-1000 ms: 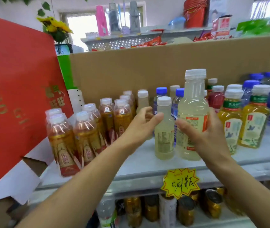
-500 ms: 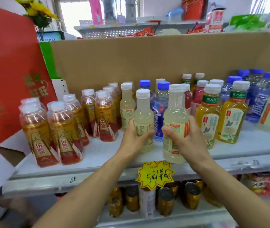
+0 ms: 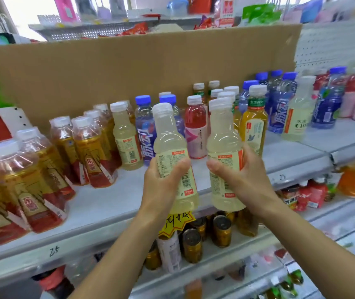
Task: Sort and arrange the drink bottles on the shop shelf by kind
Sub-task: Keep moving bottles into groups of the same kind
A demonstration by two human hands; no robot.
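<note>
Left hand [image 3: 161, 187] gripping left bottle [image 3: 168, 137], right hand [image 3: 244, 180] gripping right bottle [image 3: 222, 134]

Glossy clear plastic bottles [image 3: 168, 134], matt cardboard backing [image 3: 107, 72], smooth pale shelf [image 3: 111, 203]

Worn on head, wide-angle, bowed at edges. Looks forward and a bit down onto shelf [image 3: 111, 203], close in. Takes in both forearms [image 3: 116, 255] from bottom edge. Centres left hand [image 3: 161, 188] gripping left pale bottle [image 3: 168, 134] and right hand [image 3: 245, 180] gripping right pale bottle [image 3: 224, 134], nearest lens. Catches shelf edge slanting up to right, cardboard backing [image 3: 129, 67] mid-frame, lower shelf [image 3: 215, 264] beneath, blurred clutter [image 3: 137, 29] along top.
</note>
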